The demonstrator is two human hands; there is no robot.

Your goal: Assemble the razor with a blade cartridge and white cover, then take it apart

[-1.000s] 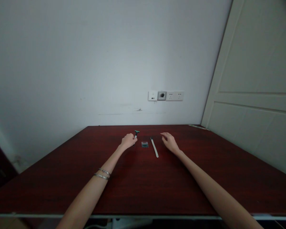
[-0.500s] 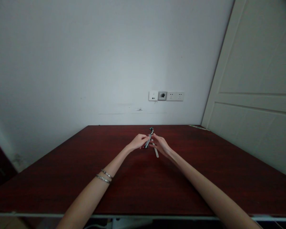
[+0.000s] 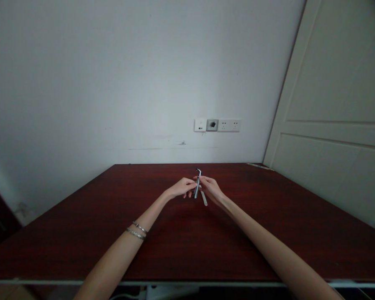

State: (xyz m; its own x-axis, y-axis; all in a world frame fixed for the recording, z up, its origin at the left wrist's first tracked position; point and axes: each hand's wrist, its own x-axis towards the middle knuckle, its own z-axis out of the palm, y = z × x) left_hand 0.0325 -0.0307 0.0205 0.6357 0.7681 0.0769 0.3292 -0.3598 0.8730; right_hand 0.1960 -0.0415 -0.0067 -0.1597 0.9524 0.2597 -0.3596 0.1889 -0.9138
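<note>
A slim razor (image 3: 196,191) with a silvery-grey handle and a bent dark head stands nearly upright between my hands, head end up. My right hand (image 3: 210,186) pinches it below the head, thumb and fingers closed. From the other side, my left hand (image 3: 181,187) is closed on the handle with thumb and forefinger; its other fingers curl below. Just behind and right of the razor, a pale flat strip (image 3: 204,198) with a rounded end slants down beneath my right hand. Its upper part is hidden.
The dark red wooden table (image 3: 128,258) reaches back to a white wall, where a row of sockets (image 3: 223,125) is set. A pale panelled door (image 3: 337,162) stands along the right side. A thin flat strip (image 3: 260,166) lies at the far right corner.
The razor has turned more upright, its lower end swinging right. My right fingers, loosely spread before, have closed on it. My left hand has barely moved.
</note>
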